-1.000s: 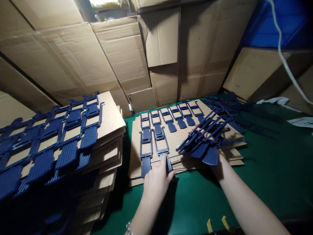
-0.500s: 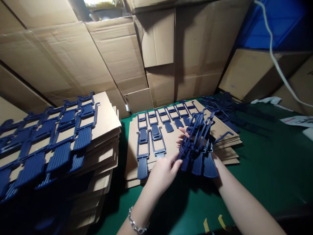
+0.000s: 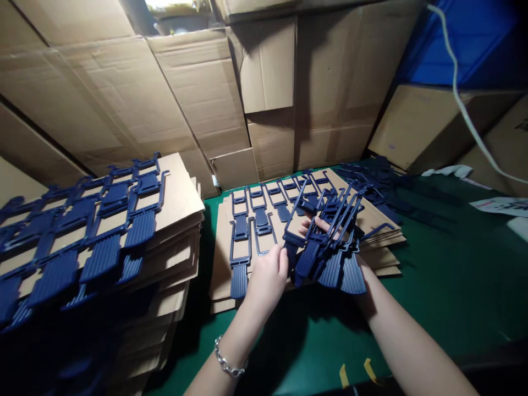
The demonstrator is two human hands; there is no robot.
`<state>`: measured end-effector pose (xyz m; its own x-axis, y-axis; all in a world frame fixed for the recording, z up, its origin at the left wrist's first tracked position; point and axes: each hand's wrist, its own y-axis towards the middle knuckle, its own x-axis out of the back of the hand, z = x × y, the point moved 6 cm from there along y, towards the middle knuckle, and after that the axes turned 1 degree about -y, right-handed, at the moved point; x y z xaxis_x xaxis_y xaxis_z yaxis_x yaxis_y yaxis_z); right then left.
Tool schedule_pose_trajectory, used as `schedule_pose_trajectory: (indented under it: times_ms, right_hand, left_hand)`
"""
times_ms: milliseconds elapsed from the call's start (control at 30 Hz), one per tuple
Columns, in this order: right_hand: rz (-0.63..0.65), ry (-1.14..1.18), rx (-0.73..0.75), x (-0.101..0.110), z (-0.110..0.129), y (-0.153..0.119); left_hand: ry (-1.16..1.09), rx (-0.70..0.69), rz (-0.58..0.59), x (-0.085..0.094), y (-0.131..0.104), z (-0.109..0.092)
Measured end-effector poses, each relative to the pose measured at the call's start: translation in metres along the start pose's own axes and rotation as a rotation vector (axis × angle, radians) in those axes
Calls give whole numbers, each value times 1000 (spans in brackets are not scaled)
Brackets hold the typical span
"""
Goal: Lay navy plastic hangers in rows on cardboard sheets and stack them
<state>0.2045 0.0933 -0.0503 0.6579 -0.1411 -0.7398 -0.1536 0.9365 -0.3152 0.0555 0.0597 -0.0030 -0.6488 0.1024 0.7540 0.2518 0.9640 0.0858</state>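
Observation:
My left hand (image 3: 267, 278) is closed on the ribbed end of one navy plastic frame piece (image 3: 294, 240), which leans up and away from the bundle. A bundle of several like pieces (image 3: 330, 267), each an open frame with a ribbed paddle, is held in my right hand (image 3: 322, 224). Its fingers wrap round from behind, mostly hidden by the pieces. Beneath my hands, a cardboard sheet (image 3: 220, 256) carries a back row of the same pieces and part of a front row. One front-row piece (image 3: 240, 258) lies flat left of my left hand.
At left, a tall stack of cardboard sheets (image 3: 185, 212) bears rows of navy pieces. A loose heap of them (image 3: 383, 181) lies on the green table (image 3: 445, 275) at back right. Cardboard boxes (image 3: 338, 82) wall off the back. A white cable (image 3: 457, 82) hangs at right.
My left hand has moved slightly left and up, and one piece now stands apart from the bundle in its grip. The paddles in my right hand have fanned out more.

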Motion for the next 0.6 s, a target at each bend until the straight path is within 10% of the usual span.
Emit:
schedule_pose_trajectory:
  times_ms: [300, 600]
  right_hand:
    - [-10, 132, 284, -2, 22, -5]
    - [-61, 168, 390, 25, 34, 5]
  left_hand:
    - [-534, 79, -192, 27, -7, 15]
    - [-539, 69, -260, 18, -21, 25]
